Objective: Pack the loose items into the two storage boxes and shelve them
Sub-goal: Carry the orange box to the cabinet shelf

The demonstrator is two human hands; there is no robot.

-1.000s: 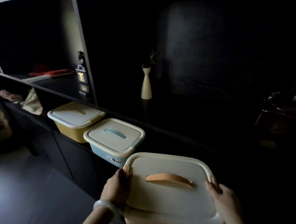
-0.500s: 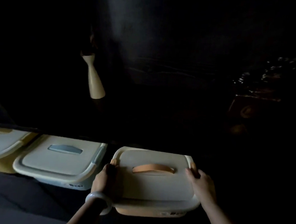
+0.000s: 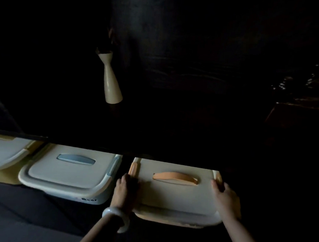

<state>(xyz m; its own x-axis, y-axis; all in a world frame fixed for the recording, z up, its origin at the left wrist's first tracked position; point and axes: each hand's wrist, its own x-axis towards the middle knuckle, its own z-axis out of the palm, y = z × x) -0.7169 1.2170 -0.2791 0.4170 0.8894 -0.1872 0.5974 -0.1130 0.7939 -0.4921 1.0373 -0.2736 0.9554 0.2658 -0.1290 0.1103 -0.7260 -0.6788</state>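
Head view, hands: left hand (image 3: 125,188) and right hand (image 3: 225,196) clasp the sides of the orange-handled box (image 3: 175,193).
Box: partly slid under the dark shelf, beside the blue-handled box (image 3: 69,173).
Beyond: pale vase (image 3: 111,83).
Risk: a skewed push could jam it against its neighbour.

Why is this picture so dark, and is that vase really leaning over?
Head view: light reaches only the near edge, catching the orange-handled box, both hands and the blue-handled box; the shelf recess behind is black. The cream vase looks tilted, probably from wide-angle distortion.
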